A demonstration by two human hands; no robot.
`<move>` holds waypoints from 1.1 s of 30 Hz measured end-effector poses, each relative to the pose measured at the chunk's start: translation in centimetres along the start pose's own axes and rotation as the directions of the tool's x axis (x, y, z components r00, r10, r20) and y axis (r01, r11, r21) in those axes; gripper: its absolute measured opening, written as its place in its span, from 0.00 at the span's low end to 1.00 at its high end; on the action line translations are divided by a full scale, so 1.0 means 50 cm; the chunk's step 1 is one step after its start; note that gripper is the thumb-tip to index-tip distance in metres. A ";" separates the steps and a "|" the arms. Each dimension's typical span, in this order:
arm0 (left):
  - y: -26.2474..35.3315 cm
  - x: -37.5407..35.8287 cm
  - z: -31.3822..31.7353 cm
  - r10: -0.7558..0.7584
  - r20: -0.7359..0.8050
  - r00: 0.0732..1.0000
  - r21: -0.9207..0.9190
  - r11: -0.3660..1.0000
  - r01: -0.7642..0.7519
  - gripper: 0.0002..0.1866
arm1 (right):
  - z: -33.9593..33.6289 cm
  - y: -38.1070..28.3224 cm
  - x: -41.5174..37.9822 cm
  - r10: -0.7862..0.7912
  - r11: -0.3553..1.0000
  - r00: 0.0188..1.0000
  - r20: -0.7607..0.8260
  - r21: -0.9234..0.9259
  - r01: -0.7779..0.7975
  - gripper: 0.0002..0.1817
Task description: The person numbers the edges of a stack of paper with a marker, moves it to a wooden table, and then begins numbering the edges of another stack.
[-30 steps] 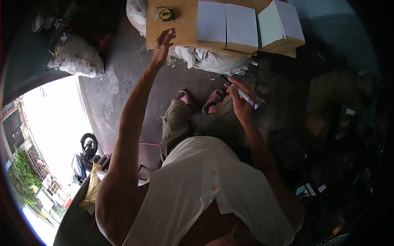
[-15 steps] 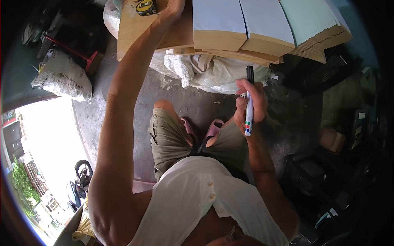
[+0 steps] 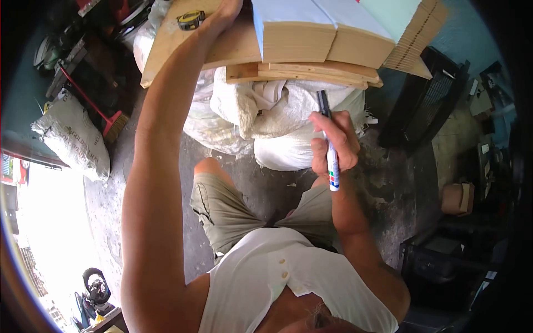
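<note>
From my remote seat, I saw the right hand (image 3: 333,145) closed in a fist around a marker pen with a black cap end and a white barrel bearing coloured squares (image 3: 328,149). The pen stood nearly upright, its dark tip pointing up toward the front edge of the thin plywood boards (image 3: 302,72) and its white end hanging below the fist. It hovered in front of the lumpy white woven sacks (image 3: 266,108) that lay under those boards, clear of the wood.

The left hand (image 3: 225,14) was stretched far up and lay on a pale plywood sheet (image 3: 172,41) near its front edge; the frame cut off the fingers, so I could not tell whether they were spread or curled. A yellow-and-black tape measure (image 3: 190,20) sat on the same sheet, just beside that hand toward the left corner.

Stacks of pale blue-faced panels (image 3: 311,39) rested on the boards to the right. A printed grey sack (image 3: 72,139) and a red-handled broom (image 3: 105,116) lay on the concrete floor at left.
</note>
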State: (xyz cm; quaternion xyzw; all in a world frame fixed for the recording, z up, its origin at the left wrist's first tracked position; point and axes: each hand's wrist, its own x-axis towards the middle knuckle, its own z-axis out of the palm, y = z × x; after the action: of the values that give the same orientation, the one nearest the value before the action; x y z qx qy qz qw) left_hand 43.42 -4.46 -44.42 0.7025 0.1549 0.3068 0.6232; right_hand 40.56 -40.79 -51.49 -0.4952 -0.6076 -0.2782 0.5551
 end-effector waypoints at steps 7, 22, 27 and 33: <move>0.070 -0.087 -0.028 0.214 -0.222 0.951 0.311 0.940 -0.139 0.35 | -0.060 -0.054 0.028 0.574 0.703 0.818 -0.036 0.534 -0.469 0.09; 0.177 -0.589 0.124 0.608 0.591 0.530 0.531 0.201 -0.823 0.13 | -0.054 -0.104 0.093 0.436 0.658 0.859 0.268 0.556 -0.508 0.09; 0.173 -0.594 0.034 0.515 0.437 0.738 0.562 0.484 -0.671 0.08 | -0.160 -0.077 0.095 0.477 0.653 0.863 -0.166 0.724 -0.222 0.09; 0.200 -0.288 -0.041 0.525 -0.036 0.851 0.287 0.821 -0.494 0.22 | -0.057 -0.014 0.093 0.180 0.929 0.954 -0.241 0.360 -0.084 0.19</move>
State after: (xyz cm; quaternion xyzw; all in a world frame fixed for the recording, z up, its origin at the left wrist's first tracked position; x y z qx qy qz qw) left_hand 29.52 -13.26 -38.04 0.7771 0.0365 0.4778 0.4079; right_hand 41.55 -42.21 -46.26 -0.3876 -0.5309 -0.1936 0.7283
